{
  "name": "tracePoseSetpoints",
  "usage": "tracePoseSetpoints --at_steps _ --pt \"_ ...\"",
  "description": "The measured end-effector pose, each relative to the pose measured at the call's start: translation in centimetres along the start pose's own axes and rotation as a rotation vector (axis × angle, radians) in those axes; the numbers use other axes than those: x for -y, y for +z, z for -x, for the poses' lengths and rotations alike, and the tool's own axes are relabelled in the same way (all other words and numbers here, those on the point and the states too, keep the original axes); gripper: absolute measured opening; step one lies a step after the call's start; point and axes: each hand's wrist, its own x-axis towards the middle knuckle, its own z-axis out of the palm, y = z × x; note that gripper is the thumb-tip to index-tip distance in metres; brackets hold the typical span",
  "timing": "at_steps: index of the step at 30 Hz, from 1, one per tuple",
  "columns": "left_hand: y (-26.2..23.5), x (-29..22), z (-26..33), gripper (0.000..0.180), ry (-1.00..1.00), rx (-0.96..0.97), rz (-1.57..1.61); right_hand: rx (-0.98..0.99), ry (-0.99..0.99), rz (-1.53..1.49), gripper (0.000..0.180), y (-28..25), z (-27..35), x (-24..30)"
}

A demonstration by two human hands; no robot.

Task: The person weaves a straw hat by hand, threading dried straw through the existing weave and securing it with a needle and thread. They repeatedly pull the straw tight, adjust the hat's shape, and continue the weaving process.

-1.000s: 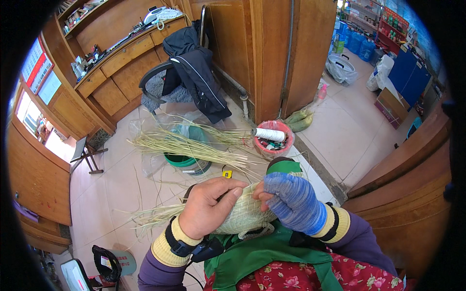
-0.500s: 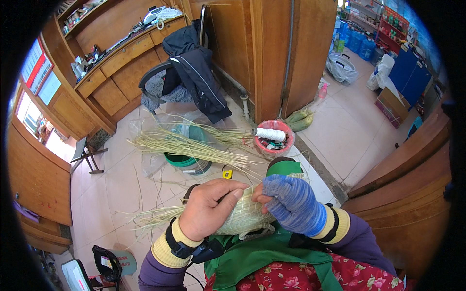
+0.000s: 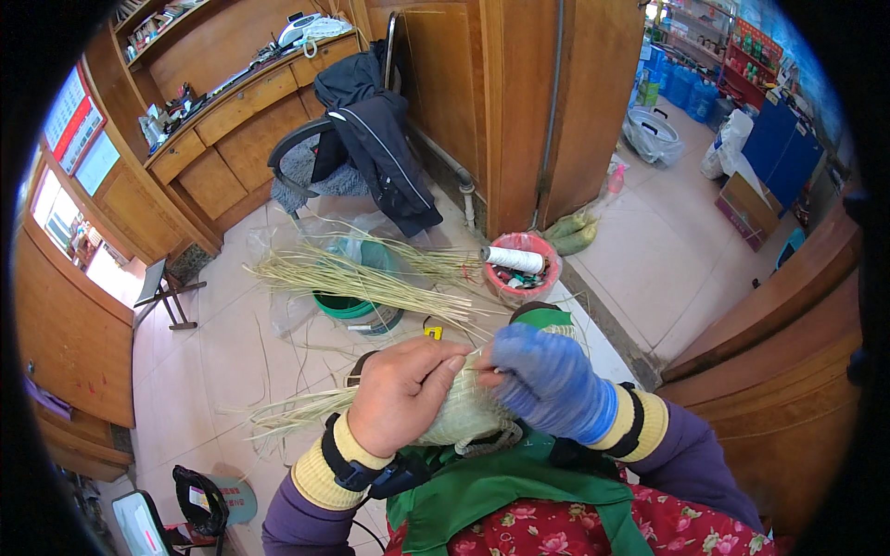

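My left hand (image 3: 400, 394), bare, grips the top of a pale woven straw piece (image 3: 462, 417) that rests on my lap over a green apron. My right hand (image 3: 540, 378), in a blue knitted glove, pinches the same piece at its upper edge, fingertips touching my left thumb. Loose straw ends (image 3: 289, 415) trail out to the left from under my left hand. A long bundle of straw (image 3: 357, 278) lies across a green bucket (image 3: 349, 308) on the floor ahead.
A red basket (image 3: 521, 278) holding a white thread spool (image 3: 513, 259) stands by a wooden pillar. A chair draped with a dark jacket (image 3: 375, 148) is behind the bucket. Wooden cabinets line the left; a small yellow object (image 3: 433, 330) lies on the tiled floor.
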Motion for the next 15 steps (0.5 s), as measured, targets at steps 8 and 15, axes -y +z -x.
tracePoseSetpoints --at_steps 8,15 --pt "0.4 -0.6 -0.1 0.015 0.012 0.021 -0.07 0.07 -0.017 0.241 0.017 -0.1 0.0 0.6" --pt "0.8 -0.6 0.4 0.014 0.008 -0.013 -0.032 0.113 -0.002 0.297 0.016 -0.3 0.0 1.6"
